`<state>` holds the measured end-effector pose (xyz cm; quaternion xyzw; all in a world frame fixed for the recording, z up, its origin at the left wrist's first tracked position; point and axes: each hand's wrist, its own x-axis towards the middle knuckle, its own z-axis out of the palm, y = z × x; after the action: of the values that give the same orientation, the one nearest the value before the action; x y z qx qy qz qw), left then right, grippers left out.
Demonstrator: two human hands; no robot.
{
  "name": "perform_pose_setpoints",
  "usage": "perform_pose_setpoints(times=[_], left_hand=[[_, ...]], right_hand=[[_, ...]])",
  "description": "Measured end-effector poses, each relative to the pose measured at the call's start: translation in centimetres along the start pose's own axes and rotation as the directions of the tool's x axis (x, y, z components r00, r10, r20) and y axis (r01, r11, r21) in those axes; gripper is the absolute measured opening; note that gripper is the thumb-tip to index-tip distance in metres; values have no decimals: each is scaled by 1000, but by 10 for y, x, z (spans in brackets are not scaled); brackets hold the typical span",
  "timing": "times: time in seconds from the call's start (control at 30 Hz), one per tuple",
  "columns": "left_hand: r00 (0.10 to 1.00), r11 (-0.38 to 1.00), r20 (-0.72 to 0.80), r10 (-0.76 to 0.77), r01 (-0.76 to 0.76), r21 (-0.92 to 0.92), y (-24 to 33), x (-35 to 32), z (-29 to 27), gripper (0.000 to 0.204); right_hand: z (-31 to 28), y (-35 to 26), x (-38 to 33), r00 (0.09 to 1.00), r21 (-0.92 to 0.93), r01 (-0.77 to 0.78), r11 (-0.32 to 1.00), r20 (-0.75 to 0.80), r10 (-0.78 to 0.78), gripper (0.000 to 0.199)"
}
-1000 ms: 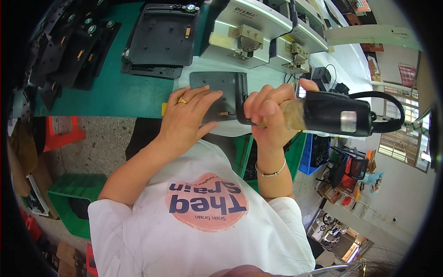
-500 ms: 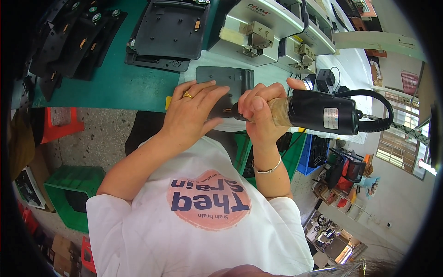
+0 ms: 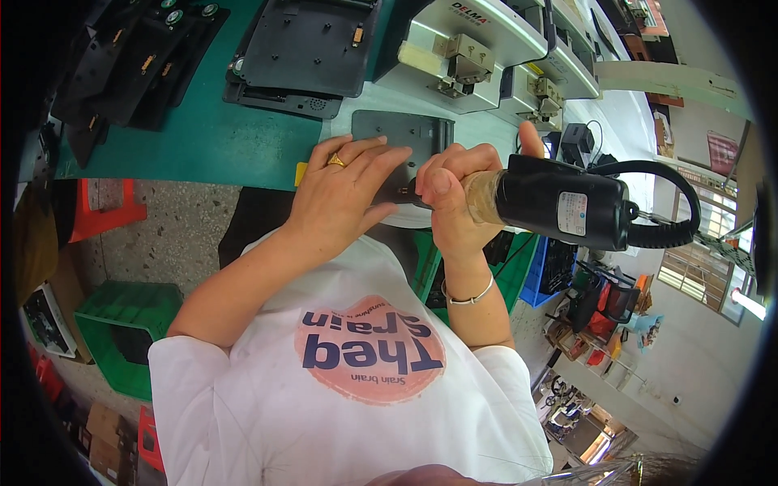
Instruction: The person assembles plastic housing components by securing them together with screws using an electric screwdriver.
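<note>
My left hand [image 3: 340, 190] lies over the left part of a black plastic panel [image 3: 397, 125]. Its fingers are stretched out, a gold ring on one of them, and its thumb rests by the panel's near edge. In my right hand [image 3: 458, 190] is a black electric screwdriver [image 3: 539, 204], gripped around its tape-wrapped front, with the thumb and fingers closed and one finger raised. The tool lies nearly level, its front end toward the panel's near right corner. My fingers hide its tip. A coiled cord leaves its rear end.
A stack of black panels [image 3: 308, 49] stands beyond my left hand, and several more panels [image 3: 138, 73] lie at the far left of the green mat [image 3: 243, 146]. Grey-white machines [image 3: 454, 49] stand behind the panel. A green crate [image 3: 121, 324] sits on the floor at left.
The screwdriver's rear end has dipped slightly and one right-hand finger has lifted. My left hand keeps its place on the panel. The whole view has shifted a little.
</note>
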<state>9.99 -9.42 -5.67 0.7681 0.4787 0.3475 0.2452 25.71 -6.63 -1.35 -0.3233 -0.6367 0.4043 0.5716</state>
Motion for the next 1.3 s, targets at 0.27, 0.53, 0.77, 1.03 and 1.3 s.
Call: perform_pose_setpoints(times=[0.27, 0.53, 0.77, 1.03, 1.3], left_hand=[[1000, 1000, -17, -3, 3, 0, -2, -1, 2, 71], [1000, 1000, -12, 10, -10, -7, -3, -1, 2, 70], [1000, 1000, -17, 22, -23, -8, -4, -2, 2, 70], [999, 1000, -25, 31, -31, 3, -3, -1, 2, 70], [996, 996, -68, 59, -54, 65, -3, -1, 6, 71]], right_hand=[[8, 4, -14, 986, -71, 138, 988, -87, -144, 72], [13, 2, -8, 985, -164, 136, 977, -84, -151, 69], [21, -7, -10, 988, -55, 35, 998, -151, -43, 56], [12, 2, -8, 990, -168, 131, 977, -27, -137, 58], [6, -2, 6, 998, -166, 3, 986, -67, -14, 69]])
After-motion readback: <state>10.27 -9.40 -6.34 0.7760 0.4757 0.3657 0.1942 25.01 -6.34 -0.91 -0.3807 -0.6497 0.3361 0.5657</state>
